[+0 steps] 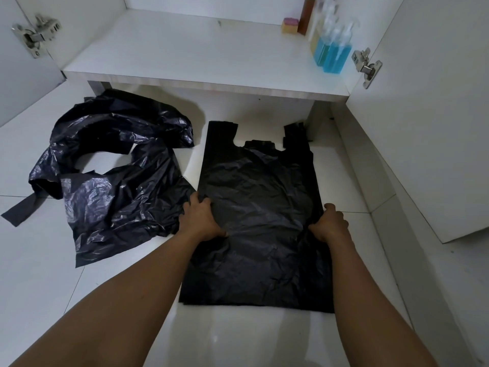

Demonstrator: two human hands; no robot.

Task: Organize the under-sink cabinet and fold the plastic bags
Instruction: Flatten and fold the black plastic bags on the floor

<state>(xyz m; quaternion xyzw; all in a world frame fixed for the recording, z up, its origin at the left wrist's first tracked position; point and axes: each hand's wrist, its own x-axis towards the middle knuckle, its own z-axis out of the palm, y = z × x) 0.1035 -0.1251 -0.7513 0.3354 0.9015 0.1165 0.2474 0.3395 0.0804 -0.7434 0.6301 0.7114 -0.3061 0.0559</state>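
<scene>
The left hand (203, 218) and right hand (332, 223) curl their fingers round opposite edges of the black bag (259, 197) lying flat on the floor (238, 340) between them, probably keeping it taut for folding.

The brown bottle (307, 17) runs off the upper edge; the pump bottles (337, 54) beside it blur. We cannot make out the fingers of our right hand (332, 223) at the bag (259, 186).

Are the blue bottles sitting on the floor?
No, the blue bottles stand up inside the cabinet, on the right side of its white bottom board.
</scene>
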